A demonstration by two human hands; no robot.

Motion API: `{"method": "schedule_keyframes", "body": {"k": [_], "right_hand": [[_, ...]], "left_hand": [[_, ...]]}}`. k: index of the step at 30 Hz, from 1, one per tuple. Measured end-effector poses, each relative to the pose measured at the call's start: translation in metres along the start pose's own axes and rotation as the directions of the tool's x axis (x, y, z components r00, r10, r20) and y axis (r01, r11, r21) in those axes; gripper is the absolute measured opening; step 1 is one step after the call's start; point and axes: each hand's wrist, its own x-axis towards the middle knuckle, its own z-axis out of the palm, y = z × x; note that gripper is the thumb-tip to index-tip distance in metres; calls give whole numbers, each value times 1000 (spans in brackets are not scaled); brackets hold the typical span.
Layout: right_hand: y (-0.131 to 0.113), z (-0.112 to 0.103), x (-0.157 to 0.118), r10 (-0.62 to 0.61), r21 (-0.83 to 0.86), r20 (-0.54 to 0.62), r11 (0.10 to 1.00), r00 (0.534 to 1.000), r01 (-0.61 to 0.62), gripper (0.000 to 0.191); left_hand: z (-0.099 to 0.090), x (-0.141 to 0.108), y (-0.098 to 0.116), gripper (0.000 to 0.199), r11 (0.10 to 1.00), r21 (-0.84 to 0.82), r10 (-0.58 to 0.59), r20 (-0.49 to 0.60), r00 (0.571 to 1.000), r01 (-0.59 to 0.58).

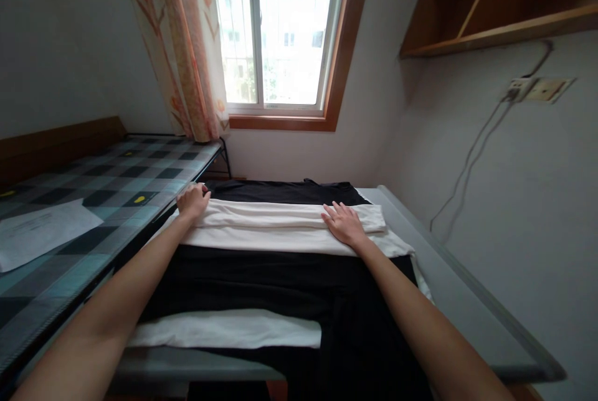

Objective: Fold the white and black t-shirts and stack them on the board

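Left hand: (pixel 193 202) left of centre, fingers curled at the left end of the long, folded white fabric strip (pixel 280 217); fingertips hidden, so cannot tell whether cloth is pinched.
Right hand: (pixel 344 223) right of centre, open and palm down, fingers slightly spread, pressing the strip without gripping it.
White strip: lies across mid-frame on the wider black-and-white fabric garment (pixel 280 279), which is spread over the pale grey desk (pixel 471 320).
Creases: lengthwise ridges show between the hands; uneven pressure could set them or skew the strip.
Right end: the strip's tip lies beyond the right hand, unpinned; a leftward pull could swing it askew.
Near edge: black cloth seems to run off the desk, bottom centre; its weight could drag the layers.
Lower white band: (pixel 233 329) lies loose, lower left; a forearm could catch it.
Desk gap: the checked mattress (pixel 88 180) sits close, left; cloth could snag or slip between.
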Motion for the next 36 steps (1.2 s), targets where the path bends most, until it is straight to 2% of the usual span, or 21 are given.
{"method": "schedule_keyframes", "body": {"k": [2,4,6,7,10,13,18,21,25,29,34,36], "right_hand": [[-1,-1,0,2,0,13,1000,1000,-2,66],[-2,-2,0,0,9,18,1000,1000,0,67],[-2,-2,-1,-9,22,20,1000,1000,9,67],[-1,-2,-1,-18,27,20,999,1000,17,68],[9,-2,-2,-44,29,26,999,999,43,69],[34,-3,-5,-24,-1,39,1000,999,24,70],[89,-4,-11,156,12,53,987,986,-157,70],[108,1,-15,240,64,-2,969,971,-239,70],[115,9,-18,237,79,-179,971,955,-226,68],[116,12,-19,181,56,-326,983,928,-173,62],[122,15,-18,107,41,-406,994,908,-99,59],[125,18,-16,90,53,-432,996,897,-75,59]], "left_hand": [[6,-14,12,32,973,-12,230,-49,972,-231],[15,-31,22,37,888,-47,457,3,889,-457],[24,-44,26,42,826,-64,564,106,819,-561],[28,-48,26,45,826,-56,562,156,812,-561],[31,-51,18,52,874,-3,471,247,846,-486],[28,-46,6,55,887,37,436,262,861,-460],[24,-35,-14,58,938,61,315,259,913,-340],[23,-25,-26,62,968,68,220,240,945,-242],[20,-11,-37,69,990,79,95,234,967,-117],[15,-1,-37,65,1000,19,-2,231,973,-3],[10,5,-32,37,982,-188,30,170,985,3],[8,6,-32,35,949,-313,6,146,989,41]]}}
